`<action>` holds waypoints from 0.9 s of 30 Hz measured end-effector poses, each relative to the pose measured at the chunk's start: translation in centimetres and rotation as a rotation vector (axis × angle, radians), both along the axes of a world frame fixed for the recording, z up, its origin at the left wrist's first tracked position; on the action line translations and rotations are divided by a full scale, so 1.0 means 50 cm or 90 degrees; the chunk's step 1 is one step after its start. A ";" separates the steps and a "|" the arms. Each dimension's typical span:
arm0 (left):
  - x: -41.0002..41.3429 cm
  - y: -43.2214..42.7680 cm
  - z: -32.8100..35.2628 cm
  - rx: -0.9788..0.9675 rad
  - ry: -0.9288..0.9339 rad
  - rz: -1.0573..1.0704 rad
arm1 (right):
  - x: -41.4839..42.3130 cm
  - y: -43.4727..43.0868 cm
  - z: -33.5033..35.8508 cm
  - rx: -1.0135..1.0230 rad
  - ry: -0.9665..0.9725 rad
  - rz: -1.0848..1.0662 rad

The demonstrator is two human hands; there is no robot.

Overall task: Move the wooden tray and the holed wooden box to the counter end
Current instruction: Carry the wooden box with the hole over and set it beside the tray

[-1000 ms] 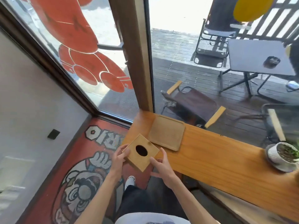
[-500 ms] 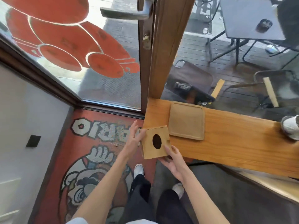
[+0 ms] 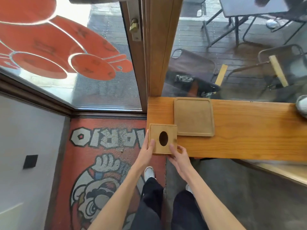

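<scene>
Leftmost, the left hand [image 3: 147, 150] curls around the left edge of the square light-wood box with an oval hole in its lid [image 3: 163, 138], thumb laid on top; the right hand [image 3: 179, 155] pinches the box's near right corner, thumb on the lid and the other fingers tucked beneath or beside it. Both hands are partly closed on the box, which sits at the near left corner of the long orange-brown wooden surface [image 3: 249, 135]. Whether it rests fully or hangs over the edge I cannot tell. Just right and behind, touching or nearly so, lies the flat square wooden tray with a raised rim [image 3: 194, 116]. Released with too little support underneath, the box could tip to the floor; nudged rightward, it could shove the tray askew.
</scene>
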State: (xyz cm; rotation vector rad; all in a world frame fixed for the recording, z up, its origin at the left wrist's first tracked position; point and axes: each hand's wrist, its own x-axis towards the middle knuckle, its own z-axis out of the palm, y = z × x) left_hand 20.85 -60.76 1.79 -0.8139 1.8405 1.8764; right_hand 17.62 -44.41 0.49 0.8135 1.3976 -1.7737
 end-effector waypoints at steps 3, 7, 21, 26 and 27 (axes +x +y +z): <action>-0.002 -0.006 -0.008 -0.003 0.002 -0.008 | 0.005 -0.007 -0.006 0.043 0.016 0.020; 0.011 -0.011 -0.009 -0.014 0.007 0.019 | 0.009 -0.022 -0.013 0.084 0.028 0.073; 0.020 -0.019 -0.038 0.047 -0.029 0.071 | 0.015 -0.016 -0.005 0.145 -0.005 0.055; 0.027 -0.022 -0.058 0.094 -0.083 0.110 | -0.011 -0.007 0.004 0.079 -0.159 -0.260; 0.027 -0.022 -0.063 0.099 -0.090 0.113 | -0.016 -0.009 0.003 0.029 -0.192 -0.280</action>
